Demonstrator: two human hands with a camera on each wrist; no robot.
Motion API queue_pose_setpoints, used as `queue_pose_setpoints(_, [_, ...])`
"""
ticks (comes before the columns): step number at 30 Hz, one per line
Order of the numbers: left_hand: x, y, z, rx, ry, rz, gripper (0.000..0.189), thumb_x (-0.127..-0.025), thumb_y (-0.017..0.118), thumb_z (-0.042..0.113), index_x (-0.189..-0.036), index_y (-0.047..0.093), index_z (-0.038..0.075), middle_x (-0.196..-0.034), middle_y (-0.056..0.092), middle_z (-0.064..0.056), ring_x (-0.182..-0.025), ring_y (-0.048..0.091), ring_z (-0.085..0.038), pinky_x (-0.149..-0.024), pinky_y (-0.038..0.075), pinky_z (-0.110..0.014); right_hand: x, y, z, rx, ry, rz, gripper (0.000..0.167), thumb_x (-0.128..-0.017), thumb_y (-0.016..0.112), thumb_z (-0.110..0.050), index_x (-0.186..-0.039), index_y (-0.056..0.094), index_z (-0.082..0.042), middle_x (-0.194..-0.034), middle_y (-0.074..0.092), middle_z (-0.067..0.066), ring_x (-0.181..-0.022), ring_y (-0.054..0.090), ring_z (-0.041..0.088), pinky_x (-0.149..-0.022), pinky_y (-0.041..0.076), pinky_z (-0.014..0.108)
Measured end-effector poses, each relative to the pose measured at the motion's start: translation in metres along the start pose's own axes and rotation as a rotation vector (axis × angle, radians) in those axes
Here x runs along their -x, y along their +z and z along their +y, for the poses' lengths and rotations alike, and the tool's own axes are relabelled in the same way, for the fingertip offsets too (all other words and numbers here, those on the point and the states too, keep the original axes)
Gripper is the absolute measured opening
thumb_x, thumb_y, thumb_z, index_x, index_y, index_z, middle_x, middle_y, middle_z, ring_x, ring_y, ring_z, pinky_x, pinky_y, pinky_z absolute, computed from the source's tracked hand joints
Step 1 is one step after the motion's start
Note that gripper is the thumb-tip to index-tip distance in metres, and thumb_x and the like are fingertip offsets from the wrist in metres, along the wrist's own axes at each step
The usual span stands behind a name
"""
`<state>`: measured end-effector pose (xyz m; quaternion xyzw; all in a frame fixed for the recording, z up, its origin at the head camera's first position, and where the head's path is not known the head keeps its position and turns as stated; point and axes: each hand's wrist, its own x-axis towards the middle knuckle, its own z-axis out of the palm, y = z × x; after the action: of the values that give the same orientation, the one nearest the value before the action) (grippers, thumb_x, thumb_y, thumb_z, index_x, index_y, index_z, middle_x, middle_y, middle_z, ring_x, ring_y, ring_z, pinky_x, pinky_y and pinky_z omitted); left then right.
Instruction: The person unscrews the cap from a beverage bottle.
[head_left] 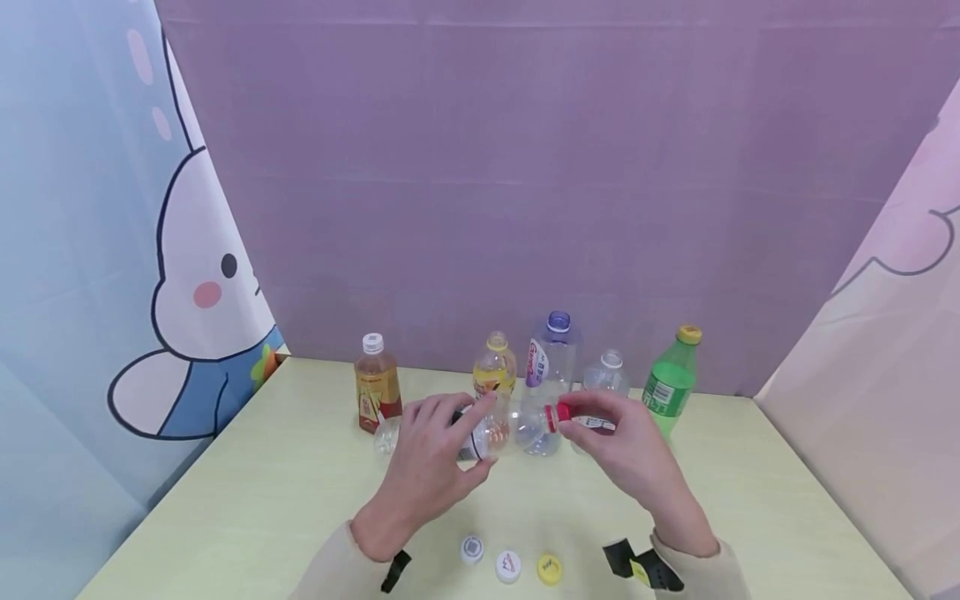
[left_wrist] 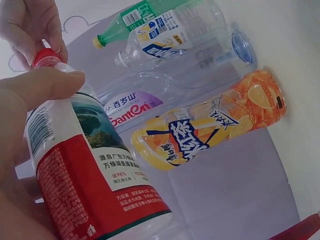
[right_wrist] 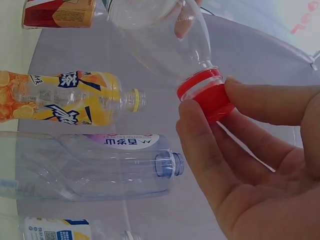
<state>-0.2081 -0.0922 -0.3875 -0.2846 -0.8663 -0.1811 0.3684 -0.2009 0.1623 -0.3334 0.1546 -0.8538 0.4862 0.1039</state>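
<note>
My left hand grips a clear plastic bottle around its labelled body, holding it sideways above the table with the neck to the right. Its red, white and green label shows in the left wrist view. My right hand pinches the red cap on that bottle's neck between thumb and fingers. The cap sits at the mouth; whether it is tight I cannot tell. Just behind the held bottle stand a yellow-labelled tea bottle and a tall bluish bottle, both without caps.
A capped brown tea bottle stands back left and a green bottle with a yellow cap back right. Another uncapped clear bottle is behind my right hand. Near the front lie two white caps and a yellow cap.
</note>
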Motion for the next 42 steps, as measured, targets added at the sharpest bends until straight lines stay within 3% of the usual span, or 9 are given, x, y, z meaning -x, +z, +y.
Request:
queue_pose_setpoints(11, [-0.0002,0.001,0.0006,0.003,0.033,0.018,0.08,-0.068,0.094,0.034,-0.14,0.061,0.02,-0.121,0.065,-0.006,-0.112,0.058,-0.028,-0.091,0.043,-0.047,0.001,0.0013,0.0003,-0.042,0.017,0.085,0.017,-0.094,0.074,-0.017,-0.108,0.077,-0.008,-0.1,0.075,0.004,-0.093,0.068,0.022,-0.077,0.057,0.027])
queue_pose_setpoints(16, [-0.0004,0.0016,0.0003,-0.014,0.045,0.033,0.079,-0.067,0.094,0.033,-0.138,0.063,0.019,-0.119,0.065,-0.006,-0.111,0.058,-0.028,-0.09,0.043,-0.046,0.0008,0.0019,-0.0005,-0.015,0.04,0.06,0.022,-0.093,0.075,-0.02,-0.113,0.076,-0.009,-0.106,0.074,0.003,-0.101,0.068,0.02,-0.082,0.057,0.027])
queue_pose_setpoints(22, [-0.0003,0.001,-0.0002,-0.018,0.04,0.038,0.08,-0.066,0.095,0.032,-0.138,0.063,0.019,-0.119,0.065,-0.006,-0.111,0.059,-0.029,-0.09,0.043,-0.046,0.0003,0.0009,-0.0019,-0.032,0.094,0.036,0.026,-0.093,0.076,-0.02,-0.117,0.074,-0.01,-0.107,0.074,0.004,-0.101,0.069,0.021,-0.08,0.059,0.03])
queue_pose_setpoints(42, [-0.0002,0.0015,-0.0023,0.009,0.008,0.016,0.081,-0.069,0.094,0.033,-0.141,0.061,0.018,-0.121,0.065,-0.006,-0.113,0.058,-0.029,-0.092,0.043,-0.047,0.0013,0.0003,-0.003,-0.048,0.037,0.025,0.027,-0.092,0.075,-0.01,-0.118,0.072,-0.006,-0.109,0.072,0.006,-0.105,0.068,0.023,-0.088,0.058,0.03])
